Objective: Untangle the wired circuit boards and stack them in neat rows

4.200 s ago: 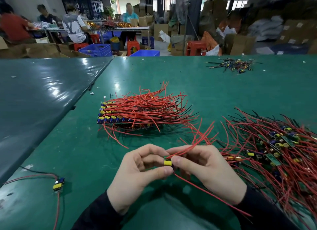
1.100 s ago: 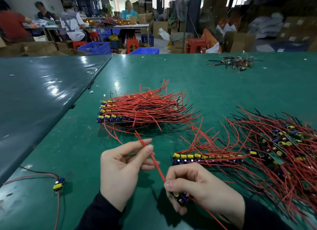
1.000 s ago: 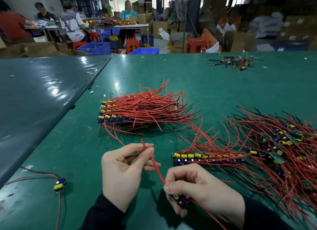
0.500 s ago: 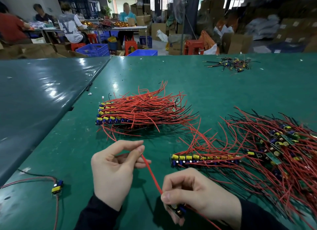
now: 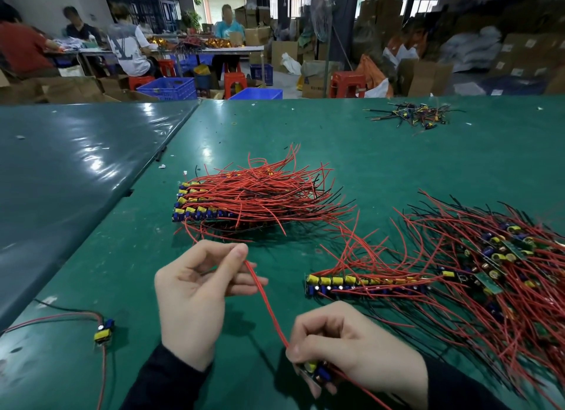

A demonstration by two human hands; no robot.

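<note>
One loose small circuit board with a yellow part and red and black leads (image 5: 103,333) lies at our far left on the green table mat (image 5: 397,165). Our left hand (image 5: 195,296) pinches a thin red wire (image 5: 266,302) between thumb and forefinger. Behind it sits the tidy stacked bundle of wired boards (image 5: 244,201). Our right hand (image 5: 351,345) grips a small board with yellow and blue components (image 5: 316,371), fingers curled. A short neat row of boards (image 5: 351,284) lies just beside the tangled heap of red-wired boards (image 5: 489,272).
</note>
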